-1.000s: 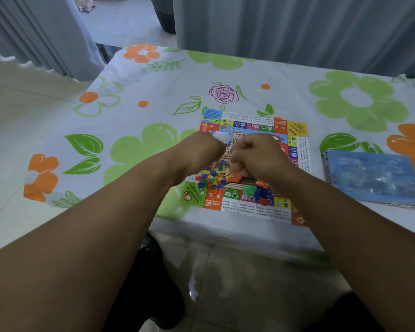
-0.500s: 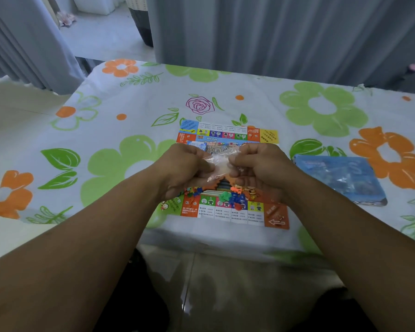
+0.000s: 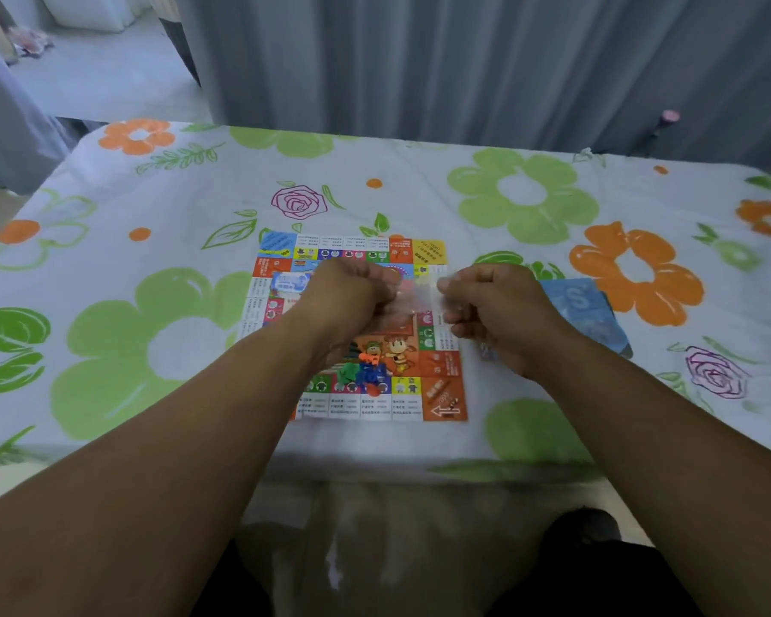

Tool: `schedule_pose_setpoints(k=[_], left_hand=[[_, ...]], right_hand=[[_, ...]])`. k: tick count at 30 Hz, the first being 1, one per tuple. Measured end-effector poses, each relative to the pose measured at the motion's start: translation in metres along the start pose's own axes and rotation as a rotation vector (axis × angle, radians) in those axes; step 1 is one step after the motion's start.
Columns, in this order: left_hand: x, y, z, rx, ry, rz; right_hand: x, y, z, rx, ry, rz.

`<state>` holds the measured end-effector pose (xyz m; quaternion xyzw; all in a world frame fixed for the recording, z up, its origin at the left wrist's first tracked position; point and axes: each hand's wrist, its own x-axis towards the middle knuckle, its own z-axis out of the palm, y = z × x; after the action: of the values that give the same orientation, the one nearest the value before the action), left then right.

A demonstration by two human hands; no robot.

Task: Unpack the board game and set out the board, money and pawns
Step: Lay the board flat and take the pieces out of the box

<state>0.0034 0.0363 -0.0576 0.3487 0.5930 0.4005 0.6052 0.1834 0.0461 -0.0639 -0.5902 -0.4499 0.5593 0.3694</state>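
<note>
The colourful game board lies flat on the flowered tablecloth near the table's front edge. Above its middle, my left hand and my right hand each pinch one side of a small clear plastic bag, stretched between them. A heap of small coloured pawns lies on the board below my left hand. A small blue-and-white pack, possibly the money, rests on the board's left part, partly hidden by my left hand.
The blue game box lies just right of the board, partly behind my right hand. The table's front edge runs close below the board. Grey curtains hang behind the table.
My hands have moved apart sideways, pulling the clear bag wider between them. The camera view has shifted, so more of the board's lower right shows.
</note>
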Motion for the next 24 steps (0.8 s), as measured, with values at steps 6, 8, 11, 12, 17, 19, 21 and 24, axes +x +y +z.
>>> schedule_pose_setpoints(k=[6,8,11,12,17,19,21,24], left_hand=[[0.014,0.000,0.061,0.132,-0.009,0.025],[0.021,-0.006,0.080,0.401,0.015,0.099],[0.028,-0.017,0.103,0.623,0.006,0.128],[0.030,-0.020,0.108,0.642,-0.007,0.114],[0.045,-0.039,0.126,0.638,0.002,0.044],[0.049,-0.043,0.129,0.650,0.005,0.039],[0.053,-0.046,0.132,0.635,0.004,0.035],[0.059,-0.047,0.134,0.587,0.020,0.038]], right_hand=[[0.010,0.001,-0.071,-0.137,0.228,-0.050],[0.015,0.002,-0.090,-0.213,0.302,-0.076],[0.025,0.010,-0.103,-0.363,0.365,-0.100],[0.028,0.014,-0.105,-0.427,0.382,-0.112],[0.036,0.021,-0.107,-0.728,0.391,-0.169],[0.035,0.023,-0.105,-0.805,0.377,-0.167],[0.035,0.026,-0.104,-0.862,0.357,-0.172],[0.034,0.028,-0.103,-0.958,0.349,-0.185]])
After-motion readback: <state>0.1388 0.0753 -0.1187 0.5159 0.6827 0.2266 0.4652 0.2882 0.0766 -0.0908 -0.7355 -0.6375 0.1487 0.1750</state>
